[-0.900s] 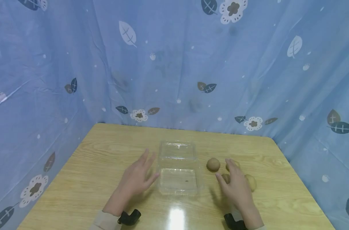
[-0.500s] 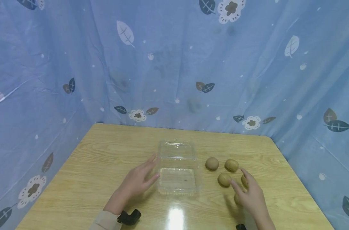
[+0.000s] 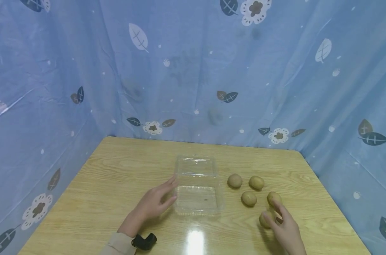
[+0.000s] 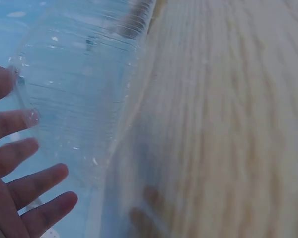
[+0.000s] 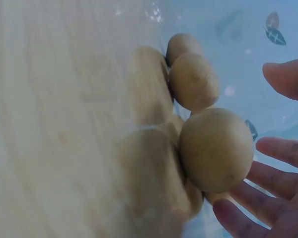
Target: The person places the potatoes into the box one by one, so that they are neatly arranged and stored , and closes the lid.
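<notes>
So the clear plastic container (image 3: 196, 201) sits around the middle of the wooden table (image 3: 129, 159), spread wide with its lid half at the back toward the blue curtain (image 3: 193, 74) and its base half toward the person. Laid out like that, its long axis runs pretty much straight away from the person, and the seam between the halves goes side to side.

Left hand (image 3: 156, 201) is at the container's left side, fingers spread, pointing forward and in toward it. From the left wrist, thumb and index tip are right at the plastic edge; can't tell if they're actually pressing.

Right hand (image 3: 287, 228) is over at the potatoes, right of the container. Its thumb and fingers are apart around the nearest potato (image 3: 266, 219), not clamped on it; whether the fingertips touch, can't tell. That potato looks nearly round from the right wrist, so no clear long axis.

Just beyond it, another potato (image 3: 274, 198) is a bit oval. Farther in, a third potato (image 3: 248, 198) lies slightly oval too, and at the back a yellowish potato (image 3: 256, 182) has its long axis roughly sideways, next to a browner, rounder potato (image 3: 235, 181).
</notes>
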The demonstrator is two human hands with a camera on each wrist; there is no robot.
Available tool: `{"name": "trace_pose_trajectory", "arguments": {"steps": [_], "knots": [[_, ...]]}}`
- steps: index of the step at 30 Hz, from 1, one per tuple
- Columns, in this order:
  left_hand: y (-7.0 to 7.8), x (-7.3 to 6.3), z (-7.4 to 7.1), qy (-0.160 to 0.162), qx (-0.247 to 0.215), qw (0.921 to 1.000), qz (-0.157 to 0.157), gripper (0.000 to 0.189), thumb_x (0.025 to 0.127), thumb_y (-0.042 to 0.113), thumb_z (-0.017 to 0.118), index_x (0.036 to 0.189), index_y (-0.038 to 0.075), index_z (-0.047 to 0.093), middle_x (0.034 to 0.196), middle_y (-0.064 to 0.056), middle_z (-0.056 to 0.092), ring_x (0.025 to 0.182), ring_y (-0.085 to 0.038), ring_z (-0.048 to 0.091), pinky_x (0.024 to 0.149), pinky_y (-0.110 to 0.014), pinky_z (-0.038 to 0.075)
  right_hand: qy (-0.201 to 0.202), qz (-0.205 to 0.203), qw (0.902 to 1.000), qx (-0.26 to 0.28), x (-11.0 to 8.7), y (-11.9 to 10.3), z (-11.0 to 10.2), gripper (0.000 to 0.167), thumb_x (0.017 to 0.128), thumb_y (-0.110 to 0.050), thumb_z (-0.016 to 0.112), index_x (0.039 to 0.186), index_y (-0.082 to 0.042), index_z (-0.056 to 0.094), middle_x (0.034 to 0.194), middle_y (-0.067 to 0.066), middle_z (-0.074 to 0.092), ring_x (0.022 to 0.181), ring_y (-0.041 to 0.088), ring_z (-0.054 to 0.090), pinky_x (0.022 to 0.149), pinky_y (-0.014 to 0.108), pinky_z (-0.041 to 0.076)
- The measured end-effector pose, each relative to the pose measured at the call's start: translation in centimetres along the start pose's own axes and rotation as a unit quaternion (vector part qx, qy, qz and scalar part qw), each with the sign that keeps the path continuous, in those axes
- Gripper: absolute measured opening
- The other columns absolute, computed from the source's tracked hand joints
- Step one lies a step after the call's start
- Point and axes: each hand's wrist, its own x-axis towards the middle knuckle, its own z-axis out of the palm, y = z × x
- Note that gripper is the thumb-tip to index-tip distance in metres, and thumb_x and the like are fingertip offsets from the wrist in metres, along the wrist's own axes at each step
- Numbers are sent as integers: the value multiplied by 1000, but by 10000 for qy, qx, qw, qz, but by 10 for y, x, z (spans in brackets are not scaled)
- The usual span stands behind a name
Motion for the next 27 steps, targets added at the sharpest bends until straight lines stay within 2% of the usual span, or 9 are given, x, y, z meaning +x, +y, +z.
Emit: {"name": "trace_pose_trajectory", "arguments": {"steps": [4, 7, 9, 12, 14, 16, 19, 27], "knots": [[-2, -1, 2, -137, -181, 9997, -114, 46, 95, 35, 56, 135, 14, 53, 152, -4, 35, 130, -27, 47, 105, -48, 43, -35, 56, 9999, 94, -1, 4, 3, 70, 92, -35, 62, 144, 0, 32, 145, 26, 37, 128, 43, 41, 95, 37, 53], [-3, 1, 2, -215, -331, 9991, -167, 44, 94, 32, 58, 133, 12, 55, 153, -4, 33, 132, -28, 44, 108, -48, 40, -134, 172, 9995, 207, 0, 6, 4, 70, 90, -35, 63, 144, -3, 32, 145, 27, 37, 126, 43, 44, 94, 34, 54], [-4, 2, 2, -252, -460, 9985, -180, 44, 93, 30, 60, 132, 10, 56, 153, -5, 33, 132, -28, 43, 109, -47, 39, -251, 266, 9989, 301, 1, 7, 4, 71, 91, -36, 63, 145, -4, 30, 145, 29, 36, 126, 45, 45, 93, 40, 54], [-4, 2, 3, -258, -601, 9978, -142, 43, 93, 29, 61, 131, 8, 57, 153, -6, 33, 132, -27, 43, 109, -46, 39, -353, 331, 9979, 437, 1, 7, 3, 71, 91, -34, 63, 145, -3, 30, 143, 31, 37, 122, 46, 48, 88, 27, 56], [-4, 2, 4, -248, -723, 9970, -147, 43, 92, 28, 61, 130, 8, 57, 153, -6, 33, 133, -27, 43, 109, -46, 39, -393, 341, 9979, 397, 0, 8, 2, 71, 91, -34, 64, 144, -2, 31, 142, 32, 39, 120, 45, 50, 85, 24, 55], [-4, 1, 5, -249, -858, 9958, -186, 44, 92, 28, 62, 131, 8, 57, 153, -5, 33, 133, -27, 42, 109, -46, 38, -444, 346, 9978, 338, 0, 9, 1, 70, 90, -33, 64, 143, 0, 32, 140, 32, 40, 119, 45, 52, 84, 23, 55], [-4, 0, 6, -327, -1051, 9934, -329, 45, 92, 29, 62, 132, 9, 56, 154, -3, 31, 135, -27, 40, 110, -47, 37, -495, 373, 9978, 251, -1, 12, 1, 69, 90, -33, 64, 142, 1, 34, 138, 33, 42, 117, 44, 54, 87, 36, 57], [-3, -1, 3, -474, -1185, 9903, -546, 52, 89, 34, 65, 135, 11, 54, 155, -1, 28, 136, -27, 37, 112, -51, 34, -514, 339, 9979, 213, 1, 15, 2, 68, 88, -31, 67, 141, 1, 38, 137, 33, 44, 117, 44, 54, 88, 36, 57]]}}
